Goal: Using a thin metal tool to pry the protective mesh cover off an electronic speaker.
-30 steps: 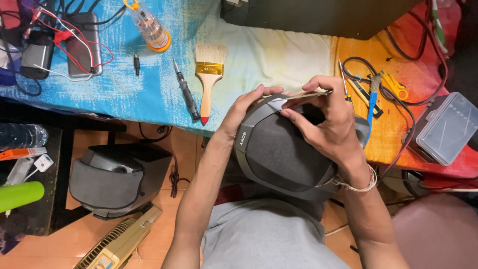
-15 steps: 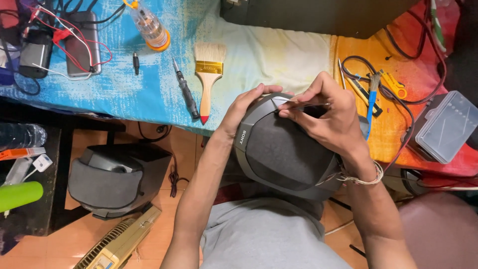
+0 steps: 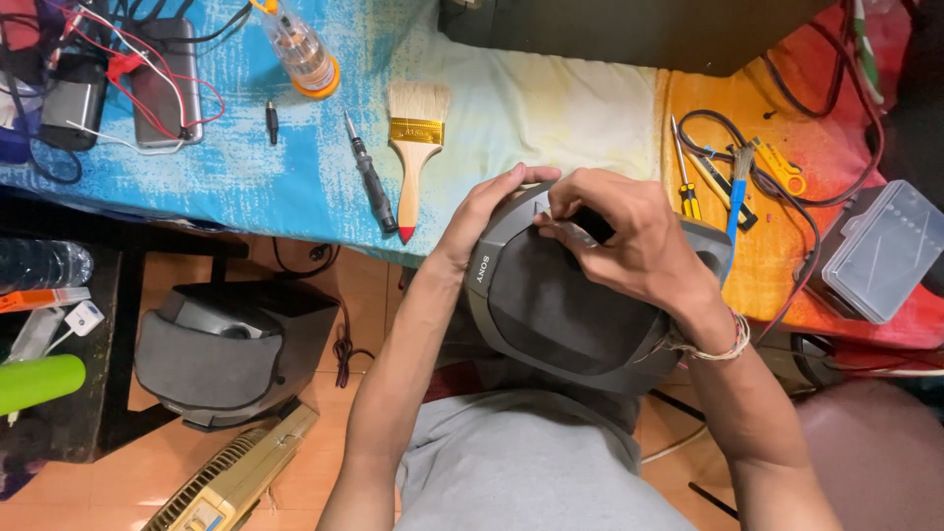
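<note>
Hands share the work on a grey speaker [image 3: 570,305] propped in the person's lap against the table edge [image 3: 295,231]: the left hand [image 3: 482,216] clasps its upper corner to steady it, while the right hand [image 3: 629,241] pinches a thin tool [image 3: 580,233] at its top seam.

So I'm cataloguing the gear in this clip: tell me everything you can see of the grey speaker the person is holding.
The grey speaker is a rounded, wedge-like box with a dark fabric-looking grille set in a smooth, plastic-looking grey frame. It is held tilted in the person's lap, at the near edge of the cloth-covered table, grille facing up. The left hand grips its upper left corner; the right hand lies over its top edge, fingers pinched at a thin pale part there. Thin wires trail from its lower right side.
</note>
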